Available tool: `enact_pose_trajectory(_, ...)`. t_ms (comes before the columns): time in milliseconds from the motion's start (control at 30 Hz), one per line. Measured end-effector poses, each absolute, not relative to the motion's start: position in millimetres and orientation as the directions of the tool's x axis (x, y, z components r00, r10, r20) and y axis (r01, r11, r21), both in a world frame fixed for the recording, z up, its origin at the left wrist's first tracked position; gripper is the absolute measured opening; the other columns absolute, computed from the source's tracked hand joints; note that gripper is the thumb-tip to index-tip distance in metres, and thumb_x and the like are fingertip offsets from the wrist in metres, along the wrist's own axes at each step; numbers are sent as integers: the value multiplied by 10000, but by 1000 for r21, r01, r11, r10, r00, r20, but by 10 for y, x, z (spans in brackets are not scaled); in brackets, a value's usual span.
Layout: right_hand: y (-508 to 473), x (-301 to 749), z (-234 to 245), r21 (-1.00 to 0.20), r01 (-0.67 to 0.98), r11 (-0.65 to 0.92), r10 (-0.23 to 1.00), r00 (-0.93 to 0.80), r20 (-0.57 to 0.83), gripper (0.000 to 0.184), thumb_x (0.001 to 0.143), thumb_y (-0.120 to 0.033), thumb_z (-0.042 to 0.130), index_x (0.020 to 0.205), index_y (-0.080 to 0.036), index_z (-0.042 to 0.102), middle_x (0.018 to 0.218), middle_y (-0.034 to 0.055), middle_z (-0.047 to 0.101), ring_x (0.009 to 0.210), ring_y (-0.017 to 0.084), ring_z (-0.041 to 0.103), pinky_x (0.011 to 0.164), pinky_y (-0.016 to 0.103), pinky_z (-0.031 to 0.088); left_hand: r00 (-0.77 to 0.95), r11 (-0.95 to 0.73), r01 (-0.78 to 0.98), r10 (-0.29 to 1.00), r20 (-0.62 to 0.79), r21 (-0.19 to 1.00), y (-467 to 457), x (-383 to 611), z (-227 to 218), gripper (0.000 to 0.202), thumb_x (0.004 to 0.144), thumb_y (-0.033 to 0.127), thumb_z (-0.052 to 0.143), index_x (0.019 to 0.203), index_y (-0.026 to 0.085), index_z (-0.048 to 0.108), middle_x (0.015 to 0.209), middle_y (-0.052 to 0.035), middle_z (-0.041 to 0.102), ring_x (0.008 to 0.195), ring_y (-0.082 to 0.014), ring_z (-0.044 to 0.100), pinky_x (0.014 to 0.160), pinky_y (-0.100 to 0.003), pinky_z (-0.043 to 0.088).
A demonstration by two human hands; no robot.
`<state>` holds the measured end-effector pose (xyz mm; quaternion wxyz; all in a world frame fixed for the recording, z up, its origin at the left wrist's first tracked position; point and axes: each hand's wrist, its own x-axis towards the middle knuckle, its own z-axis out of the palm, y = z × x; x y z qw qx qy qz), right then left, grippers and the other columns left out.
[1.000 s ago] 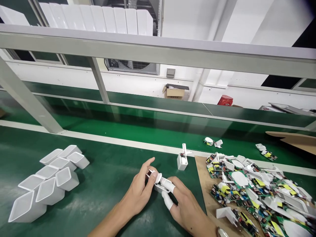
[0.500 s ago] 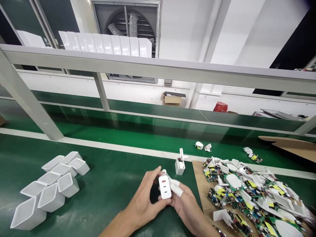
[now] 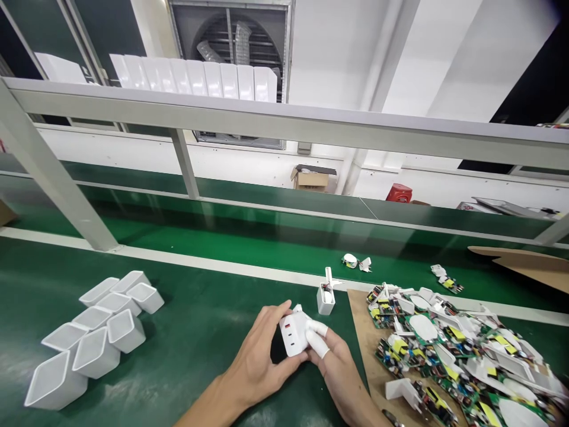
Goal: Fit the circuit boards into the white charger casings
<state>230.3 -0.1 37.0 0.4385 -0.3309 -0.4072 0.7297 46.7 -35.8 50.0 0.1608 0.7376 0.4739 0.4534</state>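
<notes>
Charger (image 3: 291,339): white, rounded corners; port face shows one red slot, two dark ones.
Left hand (image 3: 260,353): reaching in from near edge, charger gripped between thumb and fingers.
Right hand (image 3: 340,365): white-capped fingertips closed on charger's right side.
Position: between both hands, above tabletop (image 3: 195,332), short of far edge, left of cardboard's (image 3: 367,353) left edge.

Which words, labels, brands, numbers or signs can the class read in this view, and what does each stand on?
No text can be read.
White block with port slots: no lettering can be made out.
Heap of circuit boards and white parts: any print is too small.
Pale item near the far wall: marks too blurred to read.
</notes>
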Motion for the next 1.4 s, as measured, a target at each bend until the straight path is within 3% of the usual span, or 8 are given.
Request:
enact_pose_trajectory(333,1,2282,272,-883,-387,-266,919,-378,-112,494,829,-548,835,1191,-215,784,1158,121,786,1087,309,733,1016,487,576,108,-493,552,842,529,672,-359,504,471,886,874,247,825,1579,373,303,1302,-89,637,1177,-317,637,1023,-527,552)
enact_pose_trajectory(467,27,2355,309,-969,-132,209,955,-184,231,352,848,-351,819,1180,-241,778,1209,104,757,1118,276,722,1021,407,583,107,-330,559,939,328,761,-380,472,445,1243,770,432,930,1660,376,64,1513,-174,526,1402,-429,508,1137,-713,416)
enact_pose_trajectory(600,21,2475,358,-751,214,624,779,-242,579,326,935,-150,643,1208,-286,758,1214,78,732,1119,228,707,987,333,585,180,-226,452,971,160,863,-402,468,433,1460,746,628,889,1656,343,-216,1708,-240,271,1572,-458,278,1206,-758,279)
enact_pose_trajectory(733,12,2539,318,-631,263,730,666,-484,568,482,875,-38,585,1277,-274,706,1148,84,735,1015,233,724,872,336,628,205,-200,395,971,126,896,-413,481,439,1389,819,657,813,1648,327,-252,1717,-229,278,1589,-416,273,1225,-723,279)
enact_pose_trajectory(900,28,2511,312,-564,274,779,621,-460,634,477,932,-67,605,1358,-277,645,1196,105,735,1042,249,729,880,358,634,187,-251,429,964,187,868,-409,446,413,1378,805,600,856,1673,317,-177,1680,-237,368,1532,-427,395,1187,-703,372)
enact_pose_trajectory(1233,57,2524,240,-703,260,662,720,-483,499,367,966,-148,592,1290,-271,715,1268,118,735,1134,278,708,977,430,603,167,-194,461,977,130,866,-402,477,365,1477,740,504,937,1661,341,-206,1627,-234,426,1477,-444,455,1170,-713,388)
enact_pose_trajectory(1300,59,2470,220,-862,137,487,828,-386,407,261,984,-278,640,1224,-243,736,1245,132,746,1111,284,725,946,422,615,162,-208,499,976,145,841,-394,495,351,1538,688,405,983,1652,370,-216,1613,-219,422,1440,-446,488,1143,-710,425)
enact_pose_trajectory(1400,43,2379,259,-982,-187,10,931,-356,77,370,939,-511,719,1142,-202,737,1151,139,776,989,294,763,815,412,643,148,-350,508,936,320,787,-385,529,337,1309,819,244,864,1661,412,-125,1527,-155,484,1349,-370,572,1113,-633,491)
